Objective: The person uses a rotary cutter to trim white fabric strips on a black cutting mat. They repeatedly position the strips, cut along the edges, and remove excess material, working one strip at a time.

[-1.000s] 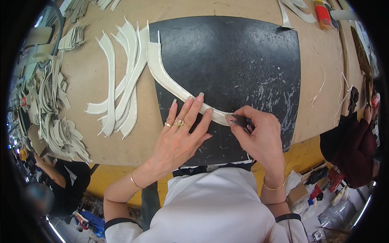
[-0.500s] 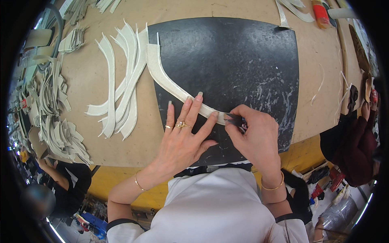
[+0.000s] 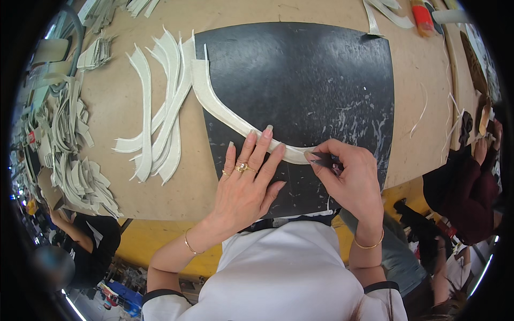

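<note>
A curved off-white fabric strip (image 3: 217, 107) lies over a black mat (image 3: 300, 80), its narrow tail sticking up at the far left end. My left hand (image 3: 246, 179) rests with fingers spread, several fingertips pressing on the strip's middle. At the strip's right end is my right hand (image 3: 350, 171), closed around a small dark pointed tool (image 3: 323, 158). The fingers hide most of that tool, so I cannot tell its exact kind. Thumb and forefinger are at the strip's end; whether they also pinch it cannot be made out.
Left of the mat lie several similar curved strips (image 3: 144, 107), overlapping. Bundles of pale pieces (image 3: 67, 115) crowd the table's left side. More strips (image 3: 393, 13) and a red-wrapped bottle (image 3: 423, 18) lie at the far right. Loose thread (image 3: 420, 112) lies on the tabletop. Other people work at both sides.
My right hand has moved right along the strip with the dark tool. My left hand has shifted slightly right, and the strip's left end slightly left. A thin white sliver now shows by the mat's near edge.
</note>
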Demonstrator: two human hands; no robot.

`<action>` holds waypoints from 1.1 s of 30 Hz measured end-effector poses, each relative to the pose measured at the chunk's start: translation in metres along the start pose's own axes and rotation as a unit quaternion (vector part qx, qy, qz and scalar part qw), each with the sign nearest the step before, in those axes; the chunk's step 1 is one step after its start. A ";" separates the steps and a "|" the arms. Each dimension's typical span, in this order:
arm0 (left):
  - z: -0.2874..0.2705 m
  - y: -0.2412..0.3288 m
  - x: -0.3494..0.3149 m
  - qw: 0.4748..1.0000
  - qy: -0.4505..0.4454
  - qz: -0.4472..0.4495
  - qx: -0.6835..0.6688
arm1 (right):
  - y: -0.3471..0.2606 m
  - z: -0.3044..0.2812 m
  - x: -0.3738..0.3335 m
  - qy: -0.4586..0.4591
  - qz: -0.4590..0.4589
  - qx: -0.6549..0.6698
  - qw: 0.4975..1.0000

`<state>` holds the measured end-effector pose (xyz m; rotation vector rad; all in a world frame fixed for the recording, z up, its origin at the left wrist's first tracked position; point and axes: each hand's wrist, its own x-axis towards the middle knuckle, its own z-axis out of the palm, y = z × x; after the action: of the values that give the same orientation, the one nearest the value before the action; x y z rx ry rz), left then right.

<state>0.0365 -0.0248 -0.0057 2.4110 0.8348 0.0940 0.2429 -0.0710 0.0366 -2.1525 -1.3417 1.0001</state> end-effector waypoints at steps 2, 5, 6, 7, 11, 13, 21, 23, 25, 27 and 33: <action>-0.001 0.002 0.001 1.000 -0.001 -0.005 -0.005 | 0.004 0.001 -0.003 -0.009 0.009 0.003 1.000; -0.001 0.003 0.001 1.000 0.000 -0.012 -0.017 | 0.005 0.002 -0.005 -0.016 0.013 0.003 1.000; 0.000 0.003 0.001 1.000 0.002 -0.012 -0.018 | 0.005 0.003 -0.005 -0.016 0.014 0.005 1.000; 0.000 0.003 0.001 1.000 0.004 -0.013 -0.017 | 0.004 0.003 -0.005 -0.016 0.015 0.006 1.000; 0.001 0.001 0.002 0.999 0.014 -0.025 -0.040 | 0.001 0.004 -0.008 -0.006 0.007 0.012 1.000; 0.000 0.000 0.001 0.999 0.011 -0.017 -0.030 | -0.001 0.007 -0.009 0.000 0.022 0.023 0.999; -0.001 0.000 0.000 0.998 -0.012 0.006 0.061 | -0.014 0.014 -0.007 0.013 0.042 0.023 0.999; -0.002 -0.001 0.000 0.998 -0.017 0.005 0.059 | -0.020 0.021 -0.008 0.039 -0.004 0.037 0.999; -0.003 -0.002 0.000 0.998 -0.018 0.003 0.056 | -0.024 0.027 -0.010 0.060 -0.076 0.054 0.994; -0.003 -0.002 0.001 0.999 -0.018 0.002 0.043 | -0.023 0.027 -0.012 0.062 -0.047 0.056 0.995; -0.001 -0.002 0.001 0.999 -0.013 0.007 0.046 | -0.007 0.017 -0.012 0.038 0.044 0.026 0.998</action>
<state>0.0360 -0.0227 -0.0055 2.4976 0.8273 0.0295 0.2231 -0.0789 0.0343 -2.2039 -1.1826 0.9648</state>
